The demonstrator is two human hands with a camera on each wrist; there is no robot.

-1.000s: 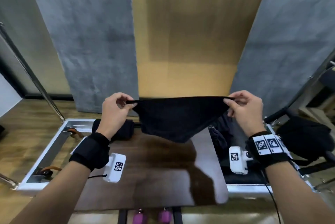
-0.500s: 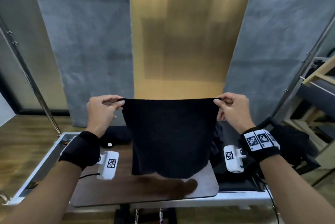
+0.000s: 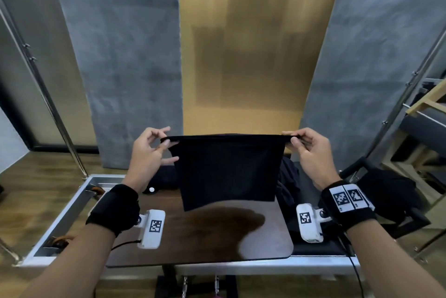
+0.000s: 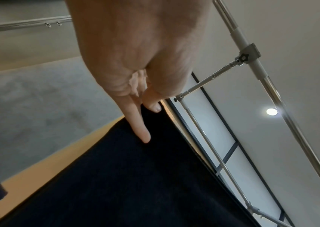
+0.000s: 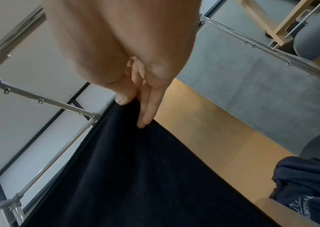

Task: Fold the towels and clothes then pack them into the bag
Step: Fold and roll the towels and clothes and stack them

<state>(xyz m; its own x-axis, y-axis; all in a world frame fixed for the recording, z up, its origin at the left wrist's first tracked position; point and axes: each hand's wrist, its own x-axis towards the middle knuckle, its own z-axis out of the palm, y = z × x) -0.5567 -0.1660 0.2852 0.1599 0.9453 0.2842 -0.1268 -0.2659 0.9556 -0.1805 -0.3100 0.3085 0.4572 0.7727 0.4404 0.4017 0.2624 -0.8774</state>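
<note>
Towel: A dark towel (image 3: pixel 228 169) hangs at the centre of the head view, stretched flat between two raised hands, its top edge level and its lower edge just above the brown tabletop (image 3: pixel 217 237).
Left hand: The left hand (image 3: pixel 147 152), left of centre, pinches the towel's upper left corner between thumb and forefinger; the remaining fingers are spread apart and point toward the cloth. In the left wrist view one straight finger (image 4: pixel 138 126) lies along the fabric, with the thumb pressed against its edge.
Right hand: The right hand (image 3: pixel 310 150), right of centre, grips the upper right corner, thumb clamped against the forefinger. The right wrist view shows the fingers (image 5: pixel 149 110) held together over the hem.
Other cloth: A dark rolled item (image 3: pixel 161 180) lies on the table behind the towel at its left; more dark clothing (image 3: pixel 288 184) is heaped at its right, possibly in an open bag, though the view is too dark to tell.
Setting: Grey wall panels (image 3: pixel 125 68) flank a gold panel (image 3: pixel 253 56) across the upper frame.
Wrists: Black wrist straps (image 3: pixel 113 208) carry white camera units (image 3: pixel 152 227) at the lower left and lower right.
</note>
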